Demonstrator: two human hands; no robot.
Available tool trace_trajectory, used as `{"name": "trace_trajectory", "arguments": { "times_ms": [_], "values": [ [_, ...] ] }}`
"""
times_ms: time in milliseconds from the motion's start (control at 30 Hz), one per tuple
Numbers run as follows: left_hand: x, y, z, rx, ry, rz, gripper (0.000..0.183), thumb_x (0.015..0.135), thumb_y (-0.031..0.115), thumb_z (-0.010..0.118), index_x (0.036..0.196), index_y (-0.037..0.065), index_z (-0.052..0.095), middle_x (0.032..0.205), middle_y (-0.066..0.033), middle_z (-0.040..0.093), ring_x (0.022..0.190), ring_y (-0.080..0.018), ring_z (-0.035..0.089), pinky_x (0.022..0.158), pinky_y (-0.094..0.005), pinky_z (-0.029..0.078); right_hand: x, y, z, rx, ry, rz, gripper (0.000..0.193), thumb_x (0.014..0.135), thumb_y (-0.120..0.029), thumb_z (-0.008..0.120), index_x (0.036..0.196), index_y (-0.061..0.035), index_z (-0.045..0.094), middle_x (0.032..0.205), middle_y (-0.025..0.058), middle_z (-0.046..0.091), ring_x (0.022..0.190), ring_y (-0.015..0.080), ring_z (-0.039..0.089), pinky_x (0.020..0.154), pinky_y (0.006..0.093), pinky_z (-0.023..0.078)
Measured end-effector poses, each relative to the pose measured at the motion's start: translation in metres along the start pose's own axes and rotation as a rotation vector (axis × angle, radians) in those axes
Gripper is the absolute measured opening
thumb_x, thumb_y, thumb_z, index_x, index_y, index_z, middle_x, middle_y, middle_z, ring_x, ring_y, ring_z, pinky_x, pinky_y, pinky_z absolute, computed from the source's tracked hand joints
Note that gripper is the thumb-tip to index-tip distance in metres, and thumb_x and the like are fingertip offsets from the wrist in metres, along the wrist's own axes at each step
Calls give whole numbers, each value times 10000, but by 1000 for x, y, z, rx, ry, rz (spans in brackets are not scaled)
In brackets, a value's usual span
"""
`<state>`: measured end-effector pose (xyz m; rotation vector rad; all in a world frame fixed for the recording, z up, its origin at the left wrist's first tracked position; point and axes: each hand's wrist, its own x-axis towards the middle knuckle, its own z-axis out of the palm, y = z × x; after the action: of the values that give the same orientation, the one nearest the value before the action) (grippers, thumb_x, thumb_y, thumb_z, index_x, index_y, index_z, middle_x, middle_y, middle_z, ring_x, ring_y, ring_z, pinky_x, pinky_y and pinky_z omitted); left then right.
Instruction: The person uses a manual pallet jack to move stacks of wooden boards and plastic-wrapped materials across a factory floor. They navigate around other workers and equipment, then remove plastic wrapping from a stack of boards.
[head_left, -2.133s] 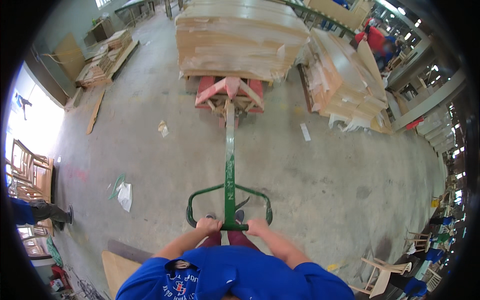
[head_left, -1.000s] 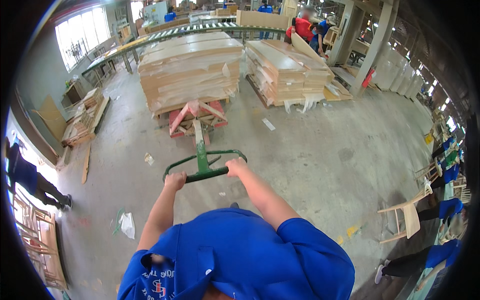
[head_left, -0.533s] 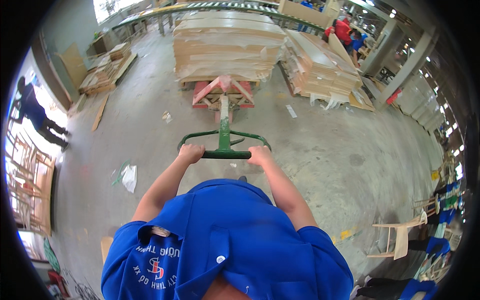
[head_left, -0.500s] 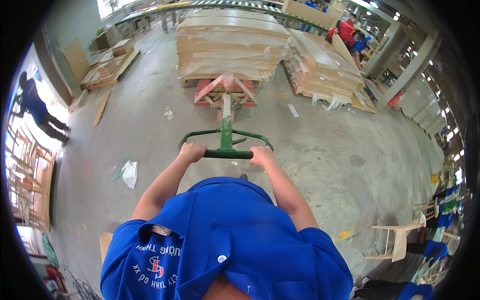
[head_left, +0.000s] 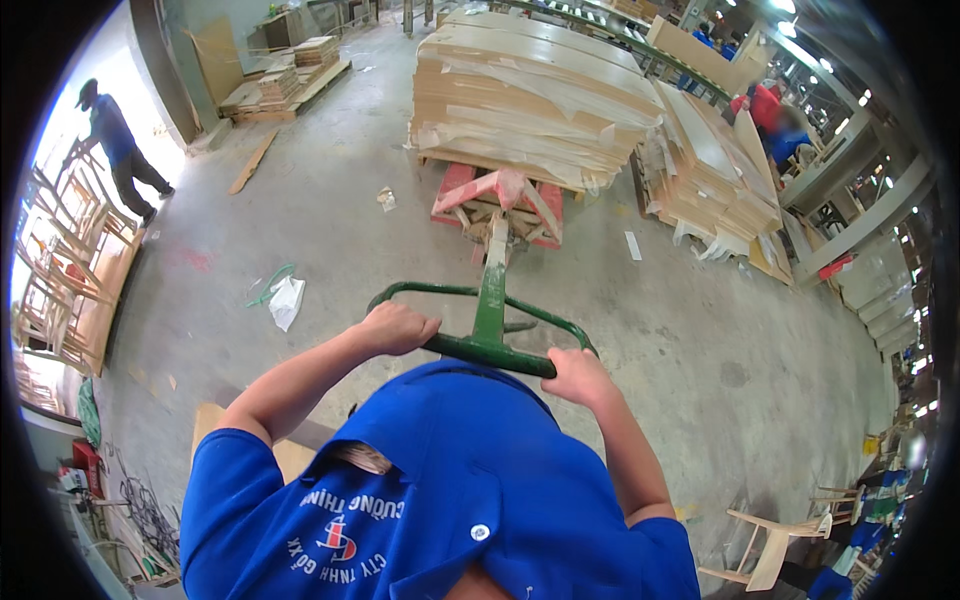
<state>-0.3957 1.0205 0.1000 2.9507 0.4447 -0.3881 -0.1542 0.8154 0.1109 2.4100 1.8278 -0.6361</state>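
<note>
My left hand [head_left: 398,329] and my right hand [head_left: 580,376] are both closed around the crossbar of a green loop handle [head_left: 489,340], one on each side of its central shaft. The shaft leads forward to the red base of a pallet jack [head_left: 508,190], whose forks are hidden below the load. Over the jack rests a tall stack of pale wooden boards [head_left: 530,105] on a wooden pallet, partly wrapped in clear film. The handle tilts toward me and sits close to my blue shirt [head_left: 430,470].
A second board stack [head_left: 715,175] stands to the right, with people working behind it. At the left, a person [head_left: 122,150] is beside wooden chair frames [head_left: 80,270]. White scrap [head_left: 286,303] and a loose plank [head_left: 253,163] lie on the floor. A wooden chair [head_left: 768,550] is lower right.
The handle has turned aslant and come closer to my body, with both hands still around it. The loaded jack appears farther right in view. The person at left has shifted rightward in the picture.
</note>
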Motion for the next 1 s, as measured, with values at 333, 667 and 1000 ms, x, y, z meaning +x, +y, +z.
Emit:
{"name": "trace_trajectory", "arguments": {
  "times_ms": [333, 667, 1000],
  "values": [
    [-2, -62, -124, -539, 576, -375, 301, 892, 269, 472, 777, 9, 569, 560, -62, 515, 505, -138, 481, 511, -301, 385, 20, 20, -140, 578, 250, -309, 258, 702, -196, 698, 864, -41, 572, 689, 93, 596, 655, 195, 590, 614, 292, 456],
    [85, -148, -132, -611, 1715, -198, 537, 929, 419, 273, 720, -6, 526, 625, -63, 503, 576, -134, 459, 540, -255, 346, 106, 58, -126, 1046, 1264, -373, 604, 846, -582, 476, 871, 19, 526, 698, 70, 557, 582, 128, 533, 548, 241, 415],
    [180, -207, -160, -1028, 1566, -73, 457, 964, 431, 304, 967, 9, 480, 629, -30, 482, 485, -79, 437, 436, -213, 348, 200, 64, -190, 1073, 1513, -11, 527, 921, -532, 339, 903, -30, 499, 603, 35, 500, 471, 95, 462, 423, 225, 340]
  ]
}}
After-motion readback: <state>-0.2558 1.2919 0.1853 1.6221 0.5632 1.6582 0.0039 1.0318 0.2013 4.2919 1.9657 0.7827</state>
